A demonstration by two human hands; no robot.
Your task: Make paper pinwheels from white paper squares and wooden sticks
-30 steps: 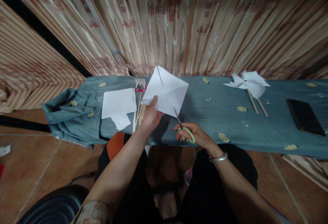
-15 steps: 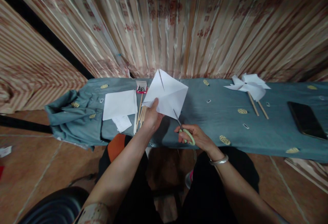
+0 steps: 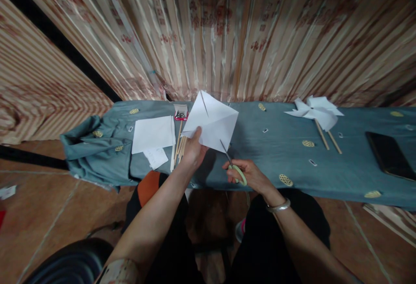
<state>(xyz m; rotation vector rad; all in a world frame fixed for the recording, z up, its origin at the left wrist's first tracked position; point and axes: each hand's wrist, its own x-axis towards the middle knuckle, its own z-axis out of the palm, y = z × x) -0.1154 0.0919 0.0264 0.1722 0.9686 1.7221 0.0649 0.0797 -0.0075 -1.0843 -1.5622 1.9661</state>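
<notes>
My left hand [image 3: 195, 149] is closed on a square sheet of white paper [image 3: 212, 121], thumb on top, holding it above the table. A slit runs inward from the sheet's far corner, and creases cross its middle. In my right hand [image 3: 245, 173] is a pair of scissors [image 3: 238, 174] with light green handles. Their blades lie at the sheet's near corner, pointing toward its middle, and look nearly closed. Under and left of the sheet lie several wooden sticks [image 3: 178, 145], partly hidden by my left hand and the paper.
A blue-green cloth covers the narrow table [image 3: 273, 154]. Left lie a stack of white paper [image 3: 152, 134], a small paper piece [image 3: 157, 157] and a red box of small metal pieces [image 3: 181, 113]. Right are paper pinwheels [image 3: 315, 111] on sticks and a black phone [image 3: 390, 155]. A curtain [image 3: 214, 37] hangs behind.
The view has shifted slightly. Both hands, the paper and the scissors keep almost the same positions, with the blades still at the near corner.
</notes>
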